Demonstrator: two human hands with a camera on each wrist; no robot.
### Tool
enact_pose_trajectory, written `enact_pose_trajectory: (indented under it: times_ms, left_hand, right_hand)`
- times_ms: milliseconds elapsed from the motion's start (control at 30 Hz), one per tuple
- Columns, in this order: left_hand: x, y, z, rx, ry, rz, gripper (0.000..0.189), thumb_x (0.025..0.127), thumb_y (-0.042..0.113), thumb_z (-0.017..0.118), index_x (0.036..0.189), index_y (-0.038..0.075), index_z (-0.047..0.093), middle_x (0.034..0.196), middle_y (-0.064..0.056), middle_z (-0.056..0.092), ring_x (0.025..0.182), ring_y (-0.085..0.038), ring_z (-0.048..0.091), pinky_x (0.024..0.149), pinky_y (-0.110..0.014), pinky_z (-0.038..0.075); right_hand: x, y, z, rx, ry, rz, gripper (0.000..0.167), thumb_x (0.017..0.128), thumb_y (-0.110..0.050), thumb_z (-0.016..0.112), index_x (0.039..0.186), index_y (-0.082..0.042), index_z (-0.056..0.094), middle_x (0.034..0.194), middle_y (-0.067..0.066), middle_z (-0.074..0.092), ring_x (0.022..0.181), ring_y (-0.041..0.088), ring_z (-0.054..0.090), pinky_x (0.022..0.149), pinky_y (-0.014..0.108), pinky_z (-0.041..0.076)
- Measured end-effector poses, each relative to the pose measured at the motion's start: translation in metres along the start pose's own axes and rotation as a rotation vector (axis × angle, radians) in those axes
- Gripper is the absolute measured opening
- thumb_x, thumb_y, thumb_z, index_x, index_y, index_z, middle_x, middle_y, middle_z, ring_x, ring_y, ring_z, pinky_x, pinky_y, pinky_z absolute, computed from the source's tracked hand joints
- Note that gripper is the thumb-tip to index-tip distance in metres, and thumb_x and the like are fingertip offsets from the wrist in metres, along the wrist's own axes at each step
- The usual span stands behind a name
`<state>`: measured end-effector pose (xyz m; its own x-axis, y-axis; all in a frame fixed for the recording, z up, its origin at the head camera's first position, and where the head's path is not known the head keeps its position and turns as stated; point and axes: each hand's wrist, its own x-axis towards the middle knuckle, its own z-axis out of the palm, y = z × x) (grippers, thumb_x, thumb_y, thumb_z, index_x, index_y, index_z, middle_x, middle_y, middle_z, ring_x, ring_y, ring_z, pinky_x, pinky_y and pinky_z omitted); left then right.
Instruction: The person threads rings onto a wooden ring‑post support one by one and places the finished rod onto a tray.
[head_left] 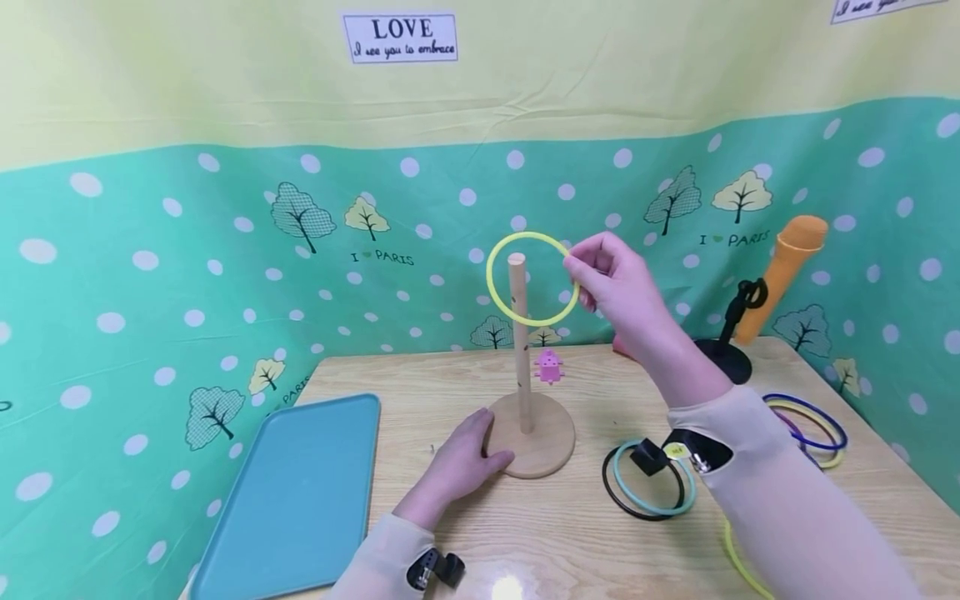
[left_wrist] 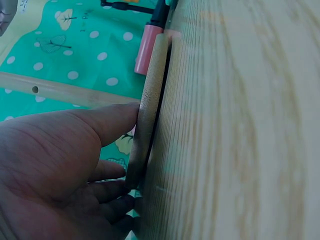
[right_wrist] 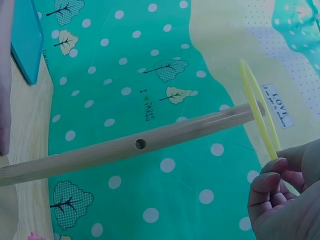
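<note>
A wooden peg stand, with an upright peg (head_left: 521,358) on a round base (head_left: 551,446), stands on the table. My left hand (head_left: 461,458) holds the base's near left edge, its thumb (left_wrist: 117,122) and fingertips against the rim in the left wrist view. Between right thumb and fingertips, my right hand (head_left: 618,279) pinches a thin yellow ring (head_left: 491,287) by its right side. The ring is at the height of the peg's top. In the right wrist view the yellow ring (right_wrist: 265,132) overlaps the peg's tip (right_wrist: 252,112).
A blue tray (head_left: 300,492) lies left. Black (head_left: 611,492) and light blue (head_left: 626,483) rings lie right of the base, more rings (head_left: 836,425) farther right. Behind are a pink toy piece (head_left: 550,367) and an orange microphone (head_left: 783,275) on a black stand (head_left: 731,362).
</note>
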<state>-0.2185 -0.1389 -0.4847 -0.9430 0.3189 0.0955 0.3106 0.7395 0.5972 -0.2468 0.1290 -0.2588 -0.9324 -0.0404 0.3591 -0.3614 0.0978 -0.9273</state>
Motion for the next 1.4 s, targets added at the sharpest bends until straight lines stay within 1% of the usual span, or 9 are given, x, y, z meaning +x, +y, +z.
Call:
enact_pose_trajectory:
  times_ms: [167, 433, 667, 867, 1033, 1200, 1267, 1333, 1400]
  left_hand:
    - [0.0, 0.0, 0.0, -0.002, -0.003, -0.002, 0.085, 0.102, 0.036, 0.08, 0.163, -0.01, 0.043, 0.169, -0.031, 0.041, 0.157, -0.047, 0.04, 0.13, -0.059, 0.034]
    - [0.001, 0.0, 0.0, 0.001, -0.004, -0.007, 0.084, 0.103, 0.036, 0.08, 0.164, -0.008, 0.043, 0.169, -0.03, 0.042, 0.157, -0.047, 0.041, 0.13, -0.059, 0.034]
    - [0.003, -0.003, 0.002, 0.009, 0.006, 0.019, 0.083, 0.102, 0.035, 0.08, 0.162, -0.01, 0.045, 0.167, -0.032, 0.044, 0.155, -0.048, 0.043, 0.129, -0.059, 0.036]
    - [0.002, -0.003, 0.001, 0.008, 0.01, 0.03, 0.082, 0.101, 0.033, 0.081, 0.16, -0.011, 0.046, 0.166, -0.033, 0.045, 0.154, -0.049, 0.044, 0.128, -0.061, 0.036]
    - [0.002, -0.006, 0.002, 0.007, 0.028, 0.066, 0.08, 0.103, 0.033, 0.079, 0.158, -0.015, 0.047, 0.162, -0.036, 0.046, 0.151, -0.052, 0.045, 0.126, -0.063, 0.038]
    - [0.001, -0.007, 0.001, -0.005, 0.039, 0.078, 0.08, 0.103, 0.036, 0.079, 0.157, -0.014, 0.047, 0.162, -0.036, 0.047, 0.15, -0.053, 0.046, 0.125, -0.064, 0.039]
    - [0.001, -0.011, 0.004, 0.009, 0.048, 0.089, 0.081, 0.104, 0.04, 0.077, 0.157, -0.014, 0.048, 0.161, -0.036, 0.048, 0.149, -0.052, 0.047, 0.124, -0.063, 0.04]
    - [0.001, -0.009, 0.003, -0.005, 0.048, 0.085, 0.081, 0.103, 0.038, 0.079, 0.157, -0.014, 0.048, 0.161, -0.036, 0.048, 0.15, -0.053, 0.047, 0.125, -0.064, 0.04]
    - [0.001, -0.011, 0.004, 0.006, 0.056, 0.094, 0.081, 0.104, 0.041, 0.077, 0.157, -0.013, 0.048, 0.16, -0.036, 0.049, 0.149, -0.052, 0.048, 0.124, -0.063, 0.042]
  right_hand:
    - [0.0, 0.006, 0.003, -0.007, -0.007, 0.021, 0.016, 0.112, -0.021, 0.069, 0.122, -0.01, 0.064, 0.098, 0.009, 0.063, 0.075, 0.019, 0.056, 0.066, 0.025, 0.052]
    - [0.001, 0.018, 0.009, -0.011, -0.03, 0.049, 0.021, 0.112, -0.018, 0.068, 0.124, -0.003, 0.062, 0.096, 0.009, 0.061, 0.075, 0.019, 0.055, 0.065, 0.024, 0.052]
    - [-0.002, 0.036, 0.013, -0.037, -0.037, 0.11, 0.024, 0.112, -0.02, 0.069, 0.127, -0.002, 0.062, 0.098, 0.01, 0.06, 0.075, 0.019, 0.055, 0.066, 0.024, 0.053]
    - [-0.004, 0.052, 0.017, -0.066, -0.044, 0.118, 0.023, 0.111, -0.017, 0.069, 0.127, -0.001, 0.063, 0.095, 0.009, 0.06, 0.074, 0.02, 0.057, 0.064, 0.023, 0.052]
    - [-0.006, 0.064, 0.02, -0.046, -0.054, 0.152, 0.02, 0.111, -0.014, 0.069, 0.125, -0.001, 0.063, 0.093, 0.006, 0.059, 0.072, 0.017, 0.056, 0.063, 0.023, 0.051]
    - [-0.01, 0.078, 0.023, -0.047, -0.068, 0.181, 0.019, 0.111, -0.012, 0.068, 0.125, 0.0, 0.063, 0.096, 0.01, 0.062, 0.071, 0.016, 0.055, 0.063, 0.025, 0.051]
    - [-0.013, 0.083, 0.024, -0.054, -0.076, 0.188, 0.02, 0.112, -0.012, 0.067, 0.126, 0.001, 0.063, 0.097, 0.011, 0.062, 0.072, 0.017, 0.055, 0.063, 0.027, 0.052]
    - [-0.015, 0.088, 0.025, -0.053, -0.08, 0.194, 0.02, 0.112, -0.012, 0.067, 0.126, 0.002, 0.062, 0.095, 0.009, 0.061, 0.072, 0.017, 0.055, 0.063, 0.027, 0.051]
    - [-0.016, 0.093, 0.025, -0.05, -0.079, 0.204, 0.02, 0.112, -0.011, 0.067, 0.126, 0.002, 0.062, 0.093, 0.007, 0.061, 0.071, 0.015, 0.055, 0.063, 0.027, 0.052]
